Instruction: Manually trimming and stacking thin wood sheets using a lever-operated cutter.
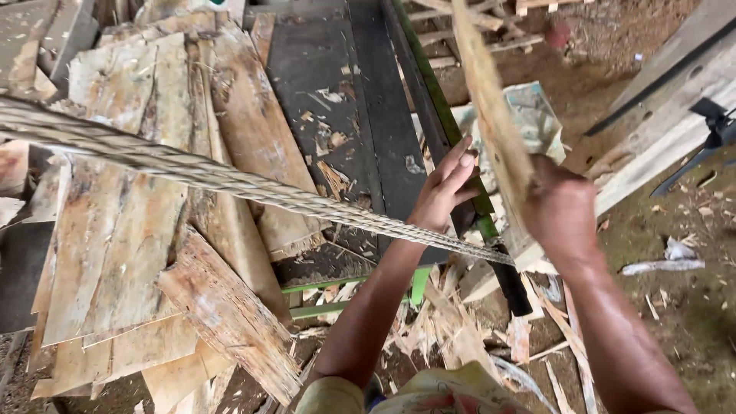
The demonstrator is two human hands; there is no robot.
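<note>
Up close, the fingers (pixel 458 162) of the left hand (pixel 443 192) lie straight and pressed together, reaching toward the near edge of a thin wooden strip (pixel 491 107) without clearly gripping it; whether the tips touch it I cannot tell. The right hand (pixel 561 208) is curled tight around that strip's lower end, holding it tilted so it rises far and to the left, blurred at the top. Below both wrists a twisted rope (pixel 192 170) stretches across the scene from the far left to a point near the right hand, crossing in front of the left forearm. Behind the hands runs a dark metal bed (pixel 337 84) with a green edge (pixel 429 92), littered with wood chips. To the left, rough veneer sheets (pixel 130 222) lie heaped and overlapping. Splinters and offcuts (pixel 452 322) pile up on the ground near the person's body, and a pale plank (pixel 667 107) slants along the far right beside bare dirt.
</note>
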